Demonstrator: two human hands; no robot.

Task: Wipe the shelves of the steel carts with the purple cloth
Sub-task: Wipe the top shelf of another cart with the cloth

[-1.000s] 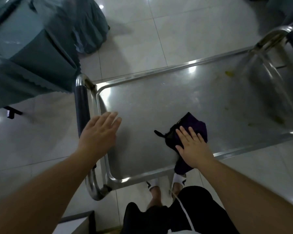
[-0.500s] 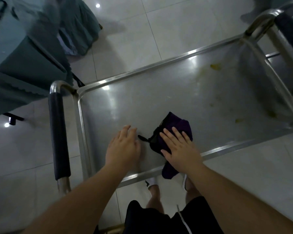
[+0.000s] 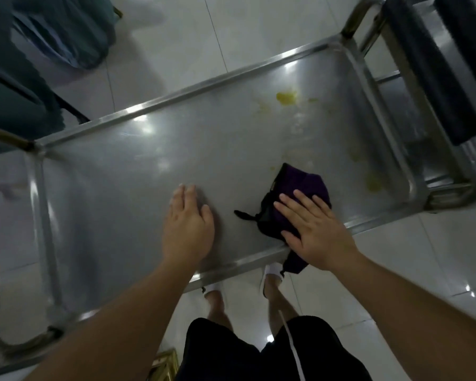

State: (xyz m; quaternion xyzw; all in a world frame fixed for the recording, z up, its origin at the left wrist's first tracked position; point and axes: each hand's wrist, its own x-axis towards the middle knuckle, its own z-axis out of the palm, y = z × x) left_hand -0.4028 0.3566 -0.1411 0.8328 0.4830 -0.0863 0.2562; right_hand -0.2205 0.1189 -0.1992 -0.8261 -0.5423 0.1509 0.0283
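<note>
The steel cart's top shelf (image 3: 209, 149) fills the middle of the head view. A crumpled purple cloth (image 3: 300, 185) lies near the shelf's front rim, one corner hanging over the edge. My right hand (image 3: 313, 229) presses flat on the cloth with straight, spread fingers. My left hand (image 3: 187, 224) rests flat on the bare steel to the left of the cloth, a short gap apart. Yellow stains (image 3: 286, 97) mark the shelf at the far right, and another yellowish smear (image 3: 373, 184) sits near the right end.
A second cart with dark padded handles (image 3: 429, 70) butts against the right end. A table draped in teal cloth (image 3: 19, 86) stands at the upper left. The cart's left handle tube (image 3: 14, 342) curves down at the lower left. My feet stand on the white tiled floor (image 3: 259, 34).
My left hand came off the left end of the cart and settled flat on the shelf beside the cloth. My right hand with the cloth slid rightward along the front rim.
</note>
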